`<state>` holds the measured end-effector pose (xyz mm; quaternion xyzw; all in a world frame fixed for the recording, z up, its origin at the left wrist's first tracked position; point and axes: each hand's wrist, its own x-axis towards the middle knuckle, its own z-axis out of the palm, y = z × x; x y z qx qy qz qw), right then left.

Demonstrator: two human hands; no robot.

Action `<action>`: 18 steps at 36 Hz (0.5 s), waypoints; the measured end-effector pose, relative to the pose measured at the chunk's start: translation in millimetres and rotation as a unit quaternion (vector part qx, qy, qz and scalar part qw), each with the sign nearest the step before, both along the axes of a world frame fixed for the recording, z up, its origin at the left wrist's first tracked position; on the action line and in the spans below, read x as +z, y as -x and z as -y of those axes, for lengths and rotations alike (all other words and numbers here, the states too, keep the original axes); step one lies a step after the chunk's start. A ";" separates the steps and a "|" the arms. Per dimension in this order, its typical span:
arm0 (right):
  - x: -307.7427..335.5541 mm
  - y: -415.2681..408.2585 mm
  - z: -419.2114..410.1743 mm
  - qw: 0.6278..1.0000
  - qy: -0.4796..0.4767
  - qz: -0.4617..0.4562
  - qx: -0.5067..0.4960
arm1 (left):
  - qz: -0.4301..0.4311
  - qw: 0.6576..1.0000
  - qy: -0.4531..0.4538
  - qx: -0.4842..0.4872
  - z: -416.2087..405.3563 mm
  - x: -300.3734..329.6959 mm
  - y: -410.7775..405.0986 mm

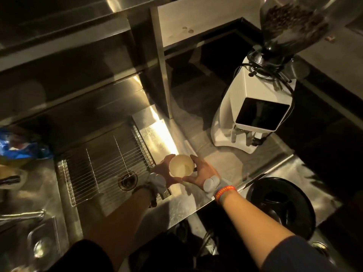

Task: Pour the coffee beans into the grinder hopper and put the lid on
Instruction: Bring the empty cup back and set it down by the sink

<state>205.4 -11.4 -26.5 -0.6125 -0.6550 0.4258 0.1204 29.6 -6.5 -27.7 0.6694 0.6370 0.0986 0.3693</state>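
A pale paper cup [181,165] with no beans visible inside sits low over the steel counter, just right of the sink. My left hand [164,169] cups its left side and my right hand [202,172] cups its right side. The white grinder [253,107] stands at the back right of the counter. Its clear hopper [294,22] on top holds dark coffee beans, and its upper rim is cut off by the frame. A round black lid [280,205] lies on the counter at the right, near the front edge.
A steel sink [102,163] with a wire rack and drain lies left of the cup. A blue bag [17,144] rests at the far left. Steel shelves rise behind the sink, and a vertical post [163,75] stands between the sink and the grinder.
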 end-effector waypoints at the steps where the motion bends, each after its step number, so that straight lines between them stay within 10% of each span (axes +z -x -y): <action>1: -5.3 -1.3 1.8 1.000 0.006 0.004 0.000 | -0.007 1.000 0.009 0.002 0.8 -2.7 -2.3; 18: 30.0 -71.3 10.9 0.995 -0.021 0.024 -0.090 | 0.008 0.997 0.020 -0.069 -17.1 27.6 -71.6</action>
